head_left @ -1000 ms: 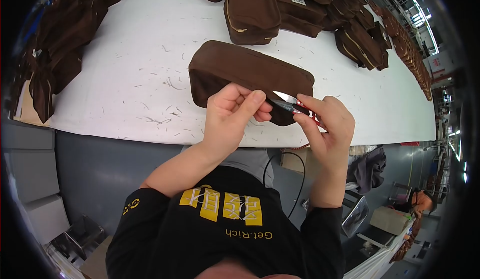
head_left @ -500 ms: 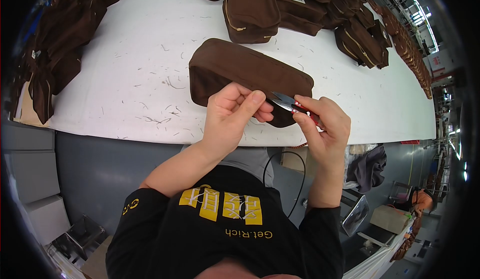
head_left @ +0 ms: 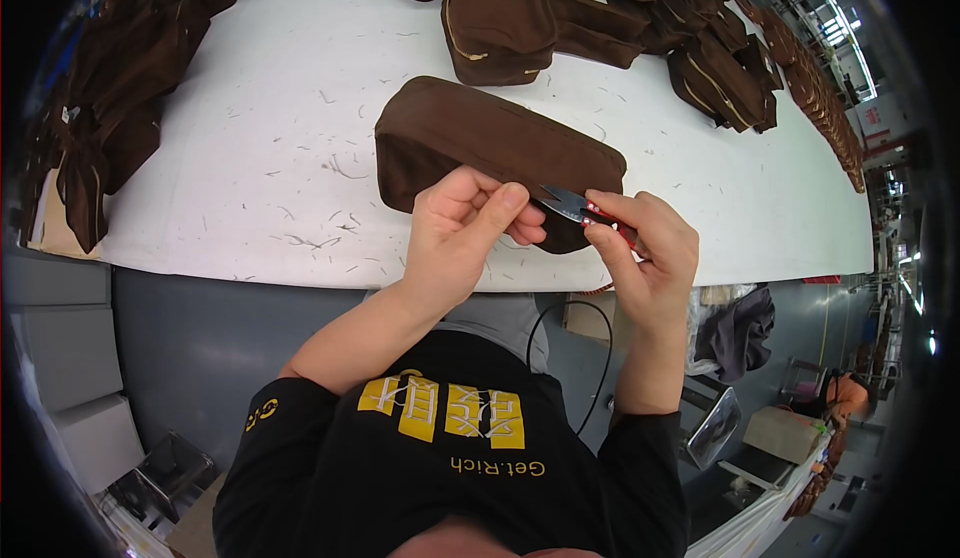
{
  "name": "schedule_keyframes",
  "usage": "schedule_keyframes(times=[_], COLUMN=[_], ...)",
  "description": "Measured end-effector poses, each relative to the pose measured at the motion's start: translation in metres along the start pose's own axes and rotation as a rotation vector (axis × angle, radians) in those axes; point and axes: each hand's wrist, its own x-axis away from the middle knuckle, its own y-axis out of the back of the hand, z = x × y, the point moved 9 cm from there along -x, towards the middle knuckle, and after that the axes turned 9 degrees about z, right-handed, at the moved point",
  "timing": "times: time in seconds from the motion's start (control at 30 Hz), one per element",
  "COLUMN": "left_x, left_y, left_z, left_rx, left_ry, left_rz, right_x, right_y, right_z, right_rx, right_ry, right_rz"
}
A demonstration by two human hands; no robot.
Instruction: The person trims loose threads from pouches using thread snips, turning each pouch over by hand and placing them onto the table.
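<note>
A brown fabric bag (head_left: 500,138) lies on its side on the white table (head_left: 270,158). At its near edge, my left hand (head_left: 465,223) is closed in a pinch; what its fingertips hold is hidden or too small to make out. My right hand (head_left: 650,248) grips small thread snips (head_left: 590,214) with red handles, between thumb and fingers. The blades point left toward my left fingertips, over the bag's near side, and look slightly apart.
Several brown bags (head_left: 500,18) are piled at the table's far side, and more (head_left: 125,88) lie at the left end. Loose thread bits (head_left: 345,168) are scattered over the white surface. A person in orange (head_left: 848,396) is at the far right, beyond a cardboard box (head_left: 785,433).
The snips and my right hand have shifted slightly left, and the angle of the blades has changed. My left hand and the bag have stayed almost in place.
</note>
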Motion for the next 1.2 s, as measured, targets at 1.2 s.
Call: schedule_keyframes(times=[1.2], left_x=[0.002], left_y=[0.007], left_z=[0.0], left_rx=[-0.034], left_ry=[0.019], left_rz=[0.013], right_x=[0.002], right_y=[-0.018], right_z=[-0.023], right_rx=[-0.362], right_ry=[-0.113], right_rz=[0.064])
